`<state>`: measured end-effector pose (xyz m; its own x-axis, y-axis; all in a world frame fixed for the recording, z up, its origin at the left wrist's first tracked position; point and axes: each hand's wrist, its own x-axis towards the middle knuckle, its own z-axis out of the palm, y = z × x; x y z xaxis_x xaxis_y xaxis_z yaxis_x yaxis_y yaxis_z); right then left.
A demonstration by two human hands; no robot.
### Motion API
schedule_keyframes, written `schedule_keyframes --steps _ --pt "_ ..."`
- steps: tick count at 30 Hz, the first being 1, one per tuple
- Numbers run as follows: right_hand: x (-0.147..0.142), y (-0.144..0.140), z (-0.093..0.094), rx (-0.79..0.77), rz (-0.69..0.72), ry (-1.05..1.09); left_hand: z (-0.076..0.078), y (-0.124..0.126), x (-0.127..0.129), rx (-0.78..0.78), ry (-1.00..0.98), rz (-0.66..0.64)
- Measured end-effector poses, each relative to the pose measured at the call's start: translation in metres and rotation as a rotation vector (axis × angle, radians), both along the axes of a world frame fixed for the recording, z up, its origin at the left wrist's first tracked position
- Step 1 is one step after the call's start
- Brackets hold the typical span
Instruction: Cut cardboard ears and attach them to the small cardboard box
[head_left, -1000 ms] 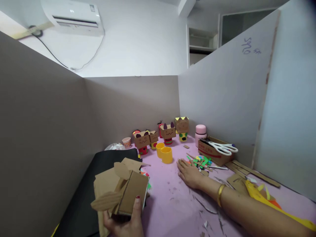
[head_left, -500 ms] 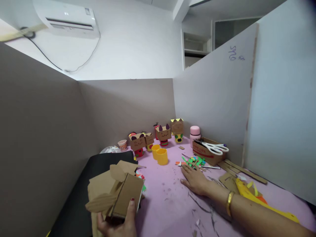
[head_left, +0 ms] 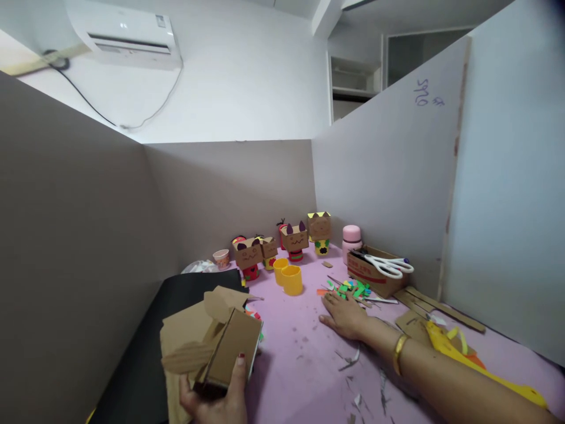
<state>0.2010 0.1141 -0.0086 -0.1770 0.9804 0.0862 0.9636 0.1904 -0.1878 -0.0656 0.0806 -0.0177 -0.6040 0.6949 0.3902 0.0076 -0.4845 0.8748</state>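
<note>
My left hand point(head_left: 220, 397) grips a folded brown cardboard box piece point(head_left: 229, 353) with loose flaps, held low at the near left over a black sheet point(head_left: 145, 353). My right hand point(head_left: 346, 315) lies flat, palm down, on the pink table top point(head_left: 304, 359), fingers spread. Its fingertips touch a heap of green, orange and brown paper scraps point(head_left: 351, 288). A gold bangle point(head_left: 398, 353) circles that wrist.
Several small cardboard box-head figures point(head_left: 293, 238) stand along the back wall, with two yellow cups point(head_left: 289, 277) before them. A pink flask point(head_left: 352, 237) and a carton holding white scissors point(head_left: 388, 266) sit right. Grey partitions enclose the desk. Yellow paper point(head_left: 459, 353) lies under my right forearm.
My right hand has slid back across the pink top, dragging scraps nearer to me. The left hand keeps its hold on the cardboard. The view shifted slightly.
</note>
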Motion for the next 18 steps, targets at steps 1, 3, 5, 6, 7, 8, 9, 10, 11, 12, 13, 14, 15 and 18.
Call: schedule_keyframes --steps 1,3,5,6,7,8,9,10,11,12,13,14,15,18 --pt "-0.002 -0.004 -0.001 0.006 0.013 0.0 -0.001 0.0 0.0 0.0 -0.002 0.0" --pt "-0.011 -0.01 -0.003 0.001 0.103 0.008 0.0 -0.001 0.001 0.009 -0.011 -0.005" --pt "-0.018 -0.012 0.0 -0.01 0.192 0.021 0.003 -0.004 0.003 0.028 -0.008 -0.013" --pt "-0.018 -0.013 0.003 -0.008 0.201 0.026 0.006 -0.006 0.004 0.037 -0.003 -0.021" --pt "-0.017 -0.013 0.006 0.002 0.179 0.029 0.009 -0.009 0.005 0.046 0.001 -0.028" --pt "-0.013 -0.015 0.011 0.018 0.134 0.03 0.011 -0.01 0.006 0.045 0.003 -0.04" --pt "-0.01 -0.019 0.015 0.034 0.088 0.029 0.012 -0.012 0.007 0.037 0.004 -0.048" --pt "-0.007 -0.025 0.018 0.047 0.061 0.027 0.013 -0.013 0.008 0.028 0.007 -0.051" --pt "-0.007 -0.035 0.019 0.05 0.064 0.026 0.013 -0.013 0.008 0.02 0.016 -0.048" --pt "-0.009 -0.048 0.019 0.045 0.101 0.026 0.013 -0.013 0.008 0.017 0.032 -0.045" --pt "-0.014 -0.063 0.017 0.029 0.173 0.029 0.012 -0.012 0.008 0.019 0.054 -0.044" --pt "-0.021 -0.08 0.012 0.001 0.263 0.035 0.011 -0.012 0.007 0.022 0.074 -0.047" --pt "-0.029 -0.098 0.006 -0.038 0.404 0.046 0.01 -0.012 0.007 0.027 0.092 -0.048" --pt "-0.047 -0.14 -0.015 -0.176 0.858 0.197 0.011 -0.013 0.007 0.043 0.121 -0.029"
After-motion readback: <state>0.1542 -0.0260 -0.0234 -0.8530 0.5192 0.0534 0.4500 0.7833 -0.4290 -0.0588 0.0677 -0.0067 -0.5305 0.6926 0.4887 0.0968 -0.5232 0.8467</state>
